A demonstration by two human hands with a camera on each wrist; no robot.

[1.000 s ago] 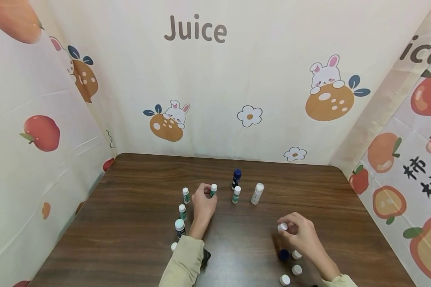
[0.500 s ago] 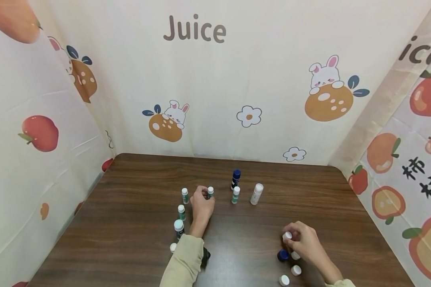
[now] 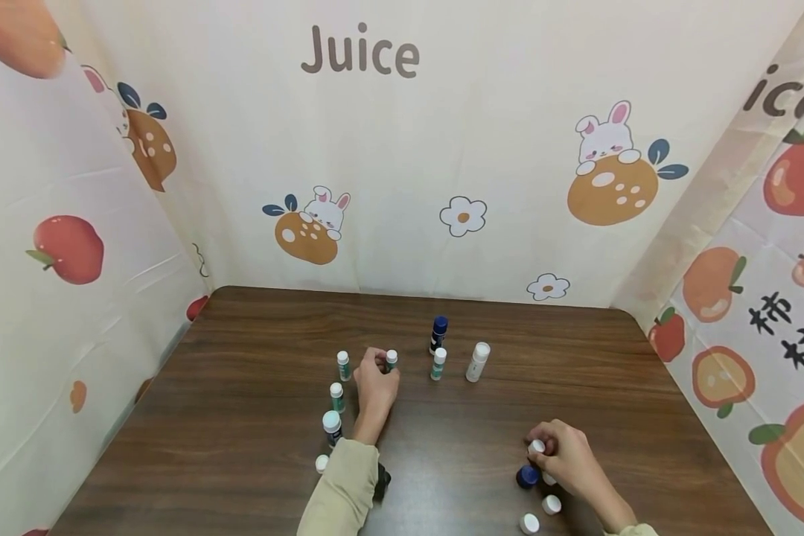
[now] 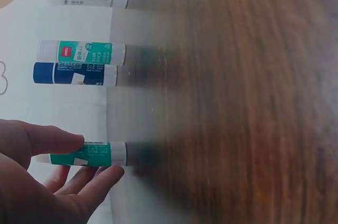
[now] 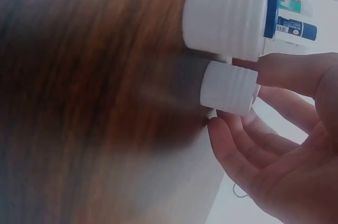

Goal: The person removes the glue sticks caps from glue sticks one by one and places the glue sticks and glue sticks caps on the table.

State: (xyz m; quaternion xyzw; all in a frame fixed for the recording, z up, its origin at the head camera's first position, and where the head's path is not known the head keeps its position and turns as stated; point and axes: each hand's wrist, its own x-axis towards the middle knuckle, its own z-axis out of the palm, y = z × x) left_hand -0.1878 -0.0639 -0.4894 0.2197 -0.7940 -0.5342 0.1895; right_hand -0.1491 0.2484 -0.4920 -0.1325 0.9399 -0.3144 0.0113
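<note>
Near the middle of the brown table [image 3: 241, 432], my left hand [image 3: 377, 387] pinches a green glue stick [image 4: 90, 155] upright, thumb on one side and curled fingertips on the other. Off to the right, my right hand [image 3: 566, 454] pinches a small white cylinder [image 5: 229, 89] just beyond a blue cylinder [image 3: 527, 477]; blur in the wrist view keeps me from telling whether its base rests on the wood. I judge that I am at a placing step, one piece in each hand. The next move calls for letting both pieces settle squarely, then spreading my fingers gently so neither tips. My right thumb has little slack, since another white cylinder [image 5: 224, 20] stands close by. On the left, a second green stick [image 3: 343, 366] stands near my knuckles, so I should lift that hand rather than sweep it sideways. The widest gap lies between my hands, short of the white stick [image 3: 478, 362], while the back edge runs beyond the blue-capped stick [image 3: 438, 335], well apart from my right hand.
</note>
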